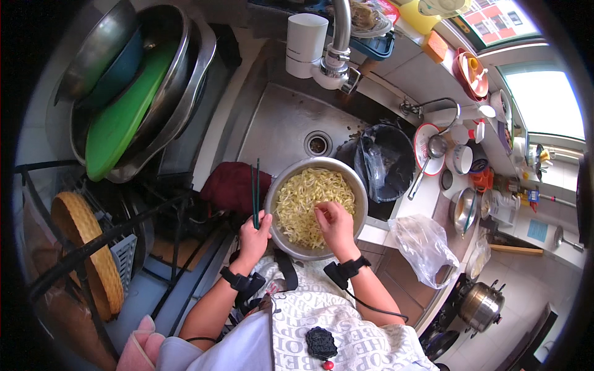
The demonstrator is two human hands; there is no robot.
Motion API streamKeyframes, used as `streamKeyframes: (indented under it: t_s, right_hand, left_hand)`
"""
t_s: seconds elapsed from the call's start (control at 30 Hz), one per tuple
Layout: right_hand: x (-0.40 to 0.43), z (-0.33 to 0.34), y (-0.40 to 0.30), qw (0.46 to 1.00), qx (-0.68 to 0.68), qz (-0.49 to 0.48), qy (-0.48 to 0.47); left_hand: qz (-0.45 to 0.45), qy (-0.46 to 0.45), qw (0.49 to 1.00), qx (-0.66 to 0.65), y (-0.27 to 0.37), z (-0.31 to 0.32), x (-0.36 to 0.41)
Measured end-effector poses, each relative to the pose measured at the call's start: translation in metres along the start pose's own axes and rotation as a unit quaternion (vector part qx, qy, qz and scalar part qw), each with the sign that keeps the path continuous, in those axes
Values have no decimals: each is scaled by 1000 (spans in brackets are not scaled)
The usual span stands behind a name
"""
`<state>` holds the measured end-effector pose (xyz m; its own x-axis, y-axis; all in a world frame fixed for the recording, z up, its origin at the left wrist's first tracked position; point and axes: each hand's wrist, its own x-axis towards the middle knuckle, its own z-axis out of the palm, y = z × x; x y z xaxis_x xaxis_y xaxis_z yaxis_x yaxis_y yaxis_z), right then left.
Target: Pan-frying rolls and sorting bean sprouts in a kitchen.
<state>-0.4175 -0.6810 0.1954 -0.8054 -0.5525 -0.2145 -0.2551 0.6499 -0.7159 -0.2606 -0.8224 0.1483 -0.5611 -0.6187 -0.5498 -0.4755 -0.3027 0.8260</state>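
A round metal bowl (362, 195) of bean sprouts (301, 199) is in front of me at the near edge of the sink. My left hand (256, 235) grips a pair of dark green chopsticks (255, 195), which point up and away beside the bowl's left rim. Over the right part of the sprouts is my right hand (336, 226), its thumb and fingertips drawn together. Whether a sprout is pinched between them is too small to tell.
Beyond the bowl lies a steel sink (278, 120) with a drain (318, 143), under a faucet with a white filter (306, 44). A black-lined bin (390, 162) and a clear plastic bag (424, 250) are at right. A dark red cloth (234, 188) lies left.
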Motion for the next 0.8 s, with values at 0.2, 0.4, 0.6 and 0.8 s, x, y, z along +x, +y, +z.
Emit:
streamKeyframes:
  t_s: [0.2, 0.4, 0.6, 0.8]
  right_hand:
    - [18, -56, 12, 976, 51, -42, 207]
    - [64, -116, 86, 936, -273, -27, 221]
    - [70, -76, 39, 961, -103, -67, 246]
    - [66, 1, 7, 987, -101, -64, 105]
  left_hand:
    - [-9, 1, 1000, 10, -1, 0, 0]
    - [-5, -11, 1000, 10, 7, 1, -1]
    - [-7, 13, 1000, 5, 2, 1, -1]
    - [9, 14, 1000, 9, 5, 2, -1]
